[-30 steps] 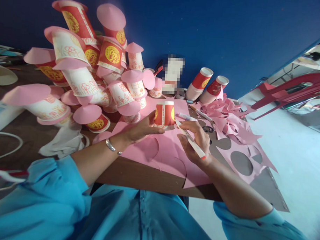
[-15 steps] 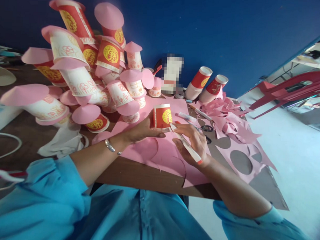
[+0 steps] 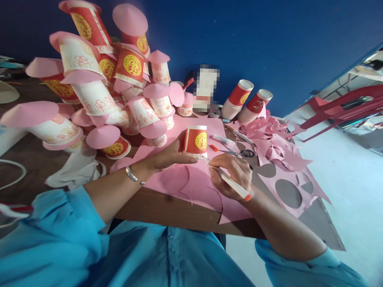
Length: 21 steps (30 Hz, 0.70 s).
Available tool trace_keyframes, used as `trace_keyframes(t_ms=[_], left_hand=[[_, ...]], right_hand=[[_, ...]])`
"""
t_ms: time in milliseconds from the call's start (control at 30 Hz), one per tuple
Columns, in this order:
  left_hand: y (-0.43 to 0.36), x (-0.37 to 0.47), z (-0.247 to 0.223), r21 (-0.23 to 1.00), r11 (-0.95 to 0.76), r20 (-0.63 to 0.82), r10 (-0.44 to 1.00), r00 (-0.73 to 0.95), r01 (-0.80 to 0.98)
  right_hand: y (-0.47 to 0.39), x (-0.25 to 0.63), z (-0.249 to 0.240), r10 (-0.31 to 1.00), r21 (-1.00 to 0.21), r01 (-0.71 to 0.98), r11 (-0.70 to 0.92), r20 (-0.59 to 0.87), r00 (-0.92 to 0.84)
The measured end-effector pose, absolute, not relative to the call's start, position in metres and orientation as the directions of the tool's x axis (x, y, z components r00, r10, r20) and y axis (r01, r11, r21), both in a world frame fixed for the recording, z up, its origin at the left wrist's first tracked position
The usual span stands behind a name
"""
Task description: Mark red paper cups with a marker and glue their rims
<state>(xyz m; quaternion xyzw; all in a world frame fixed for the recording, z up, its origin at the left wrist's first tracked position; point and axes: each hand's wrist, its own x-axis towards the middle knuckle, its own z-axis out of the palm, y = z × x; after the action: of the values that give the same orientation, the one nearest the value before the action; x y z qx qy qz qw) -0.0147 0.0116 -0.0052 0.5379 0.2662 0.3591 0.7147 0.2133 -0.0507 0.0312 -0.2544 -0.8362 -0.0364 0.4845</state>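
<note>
My left hand (image 3: 172, 156) grips a red paper cup (image 3: 191, 140) with a yellow round emblem and a white band at its bottom. Its fingers behind the cup are hidden. In my right hand (image 3: 233, 172) is a white marker (image 3: 233, 186) with an orange end, its tip close to the cup's lower white band. Whether the tip touches the cup I cannot tell. A small orange-red cap (image 3: 214, 148) shows just beyond my right hand. Pink paper sheets (image 3: 174, 182) lie beneath both hands on the brown table.
Cups with pink cone tops (image 3: 101, 98) are piled high at the left. Two stacks of cups (image 3: 237, 100) stand at the back, beside pink paper scraps (image 3: 273, 140). Scissors (image 3: 246, 153) and a clear tube (image 3: 223, 139) lie right of the cup. A red chair (image 3: 343, 107) stands at the right.
My right hand has moved slightly right and down with the marker, its tip going from the emblem's edge to the lower band. The cup has turned more upright. The orange-red cap has come into view.
</note>
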Motion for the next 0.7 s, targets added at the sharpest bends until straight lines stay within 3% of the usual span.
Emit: trace_keyframes(t_ms=[700], left_hand=[[0.0098,-0.0122,0.0013,0.95,0.14,0.062,0.791,0.609,-0.279]], right_hand=[[-0.0509,0.2112,0.0306,0.41,-0.166,0.489,0.856,0.793,-0.45]])
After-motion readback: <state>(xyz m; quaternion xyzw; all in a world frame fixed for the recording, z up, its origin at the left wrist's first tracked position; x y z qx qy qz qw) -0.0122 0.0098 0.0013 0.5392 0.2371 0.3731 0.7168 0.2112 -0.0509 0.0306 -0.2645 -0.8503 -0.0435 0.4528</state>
